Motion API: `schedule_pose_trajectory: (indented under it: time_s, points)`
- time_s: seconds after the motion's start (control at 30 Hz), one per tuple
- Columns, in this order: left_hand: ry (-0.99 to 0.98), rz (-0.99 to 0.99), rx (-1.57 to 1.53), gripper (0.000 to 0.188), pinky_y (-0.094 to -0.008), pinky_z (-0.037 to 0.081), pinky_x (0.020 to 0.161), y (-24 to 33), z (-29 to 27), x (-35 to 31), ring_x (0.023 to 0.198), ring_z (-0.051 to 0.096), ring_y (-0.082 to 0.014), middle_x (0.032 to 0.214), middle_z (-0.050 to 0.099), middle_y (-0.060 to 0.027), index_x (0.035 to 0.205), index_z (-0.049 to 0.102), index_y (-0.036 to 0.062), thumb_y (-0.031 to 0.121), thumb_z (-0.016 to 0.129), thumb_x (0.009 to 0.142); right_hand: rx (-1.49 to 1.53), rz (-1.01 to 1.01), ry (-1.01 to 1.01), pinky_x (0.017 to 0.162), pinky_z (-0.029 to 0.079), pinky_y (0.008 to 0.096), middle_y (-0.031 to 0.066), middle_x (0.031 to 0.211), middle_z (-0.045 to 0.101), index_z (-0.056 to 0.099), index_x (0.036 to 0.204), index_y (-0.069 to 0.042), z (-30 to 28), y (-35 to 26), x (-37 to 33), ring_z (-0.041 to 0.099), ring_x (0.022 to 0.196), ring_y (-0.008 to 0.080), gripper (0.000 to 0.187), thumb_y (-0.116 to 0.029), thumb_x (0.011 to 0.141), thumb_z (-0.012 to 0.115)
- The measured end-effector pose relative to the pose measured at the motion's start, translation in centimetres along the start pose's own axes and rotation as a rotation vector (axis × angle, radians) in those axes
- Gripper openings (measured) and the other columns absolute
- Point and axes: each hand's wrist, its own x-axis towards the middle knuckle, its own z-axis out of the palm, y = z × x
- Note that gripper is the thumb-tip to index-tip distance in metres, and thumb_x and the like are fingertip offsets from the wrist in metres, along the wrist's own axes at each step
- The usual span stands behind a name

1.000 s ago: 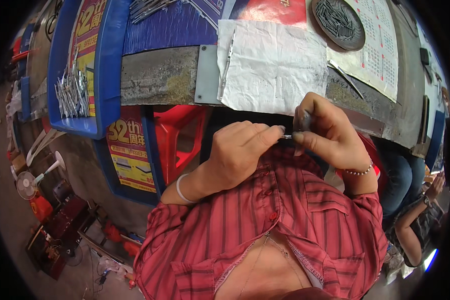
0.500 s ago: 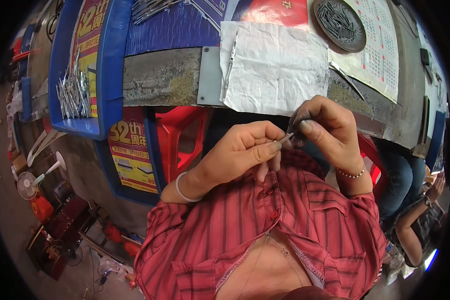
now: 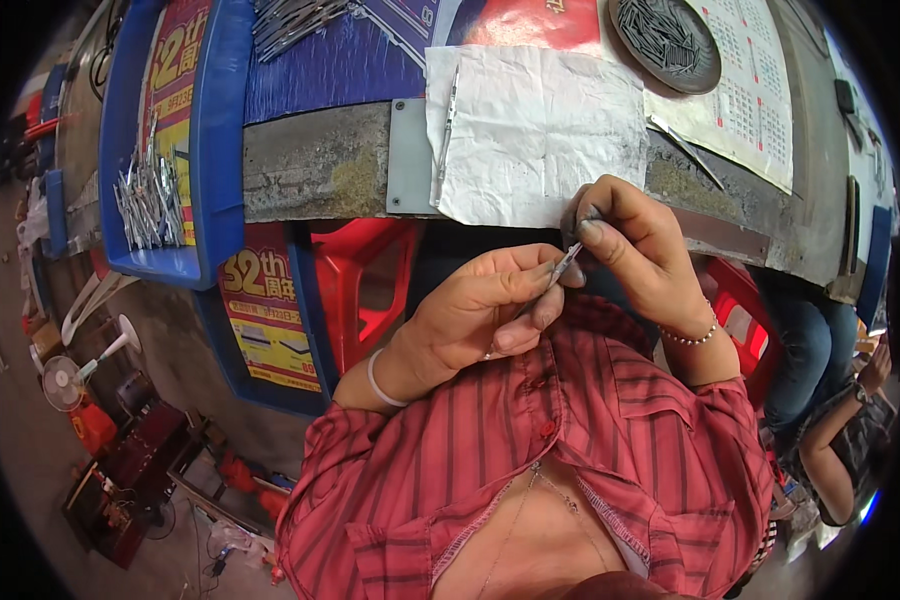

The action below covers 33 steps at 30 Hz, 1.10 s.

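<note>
My left hand [image 3: 482,305] pinches a slim, silvery metal rod [image 3: 567,262] between thumb and fingers, in front of my shirt. The fingertips of my right hand [image 3: 635,250] close on the rod's upper end. It slants up to the right, partly covered by my fingers; its exact kind cannot be made out. Just beyond the hands lies a crumpled white paper sheet [image 3: 545,130] on the workbench, bearing a similar thin metal rod [image 3: 449,125] along its left side. A pointed metal tool [image 3: 685,150] rests right of the sheet.
Several small dark pins [image 3: 660,38] fill a round dish [image 3: 710,78] at the far right. A blue bin [image 3: 222,150] at left contains several metal rods [image 3: 150,205]; more rods [image 3: 295,25] lie on a blue sheet. A red stool [image 3: 370,270] is under the bench. Another person's arm [image 3: 828,455] appears at right.
Both hands have moved slightly, the right one up and left. More of the metal rod now shows between them, tilted more steeply, and my left fingers have shifted along it.
</note>
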Motion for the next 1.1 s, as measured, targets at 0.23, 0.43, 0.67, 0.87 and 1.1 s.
schedule_pose_trajectory:
  time_s: [0.23, 0.43, 0.67, 0.87, 1.1]
  points:
    - [0.034, 0.009, -0.03, 0.024, -0.0186, 0.035, 0.036, -0.1, 0.2, 0.1, 0.045, 0.044, -0.0058, 0.077, 0.057, -0.005, 0.112, 0.051, -0.0009, 0.017, 0.048, 0.097, 0.002, 0.027, -0.002, 0.066, 0.046, 0.0228, 0.0021, 0.078, 0.055, 0.048, 0.091, 0.0, -0.2, 0.1, 0.3, 0.055, 0.071, 0.0076, 0.016, -0.014, 0.097, 0.048]
    - [0.044, 0.024, -0.046, 0.024, -0.0185, 0.034, 0.035, 0.2, 0.9, 0.5, 0.045, 0.043, -0.0052, 0.078, 0.057, -0.0049, 0.113, 0.05, -0.0001, 0.018, 0.048, 0.097, 0.012, 0.025, 0.01, 0.065, 0.046, 0.0227, 0.002, 0.078, 0.054, 0.048, 0.091, 0.0, -0.5, -0.2, 0.6, 0.055, 0.072, 0.0077, 0.016, -0.014, 0.097, 0.049]
    - [0.047, 0.016, -0.03, 0.025, -0.0178, 0.033, 0.035, 0.6, 2.2, 0.8, 0.044, 0.043, -0.0041, 0.078, 0.057, -0.0031, 0.115, 0.05, 0.0011, 0.019, 0.048, 0.097, 0.004, -0.01, 0.012, 0.065, 0.046, 0.0233, 0.0022, 0.078, 0.054, 0.049, 0.09, 0.001, -0.8, -1.5, 0.8, 0.055, 0.071, 0.0081, 0.015, -0.012, 0.096, 0.049]
    - [0.059, 0.013, -0.011, 0.027, -0.0176, 0.033, 0.035, 0.8, 3.3, 1.2, 0.044, 0.042, -0.0034, 0.078, 0.057, -0.0021, 0.117, 0.049, 0.0019, 0.021, 0.048, 0.097, -0.025, -0.048, 0.014, 0.065, 0.046, 0.0236, 0.0025, 0.078, 0.054, 0.049, 0.09, 0.002, -1.2, -2.7, 0.9, 0.056, 0.071, 0.0082, 0.013, -0.01, 0.095, 0.049]
    - [0.023, 0.031, -0.01, 0.027, -0.0173, 0.034, 0.036, 0.9, 4.1, 1.9, 0.045, 0.042, -0.0032, 0.079, 0.056, -0.0017, 0.118, 0.048, 0.0018, 0.019, 0.045, 0.098, -0.025, -0.064, 0.02, 0.061, 0.039, 0.0189, 0.0037, 0.082, 0.05, 0.044, 0.085, -0.002, -1.6, -3.3, 1.0, 0.046, 0.067, 0.0049, 0.015, -0.011, 0.094, 0.05]
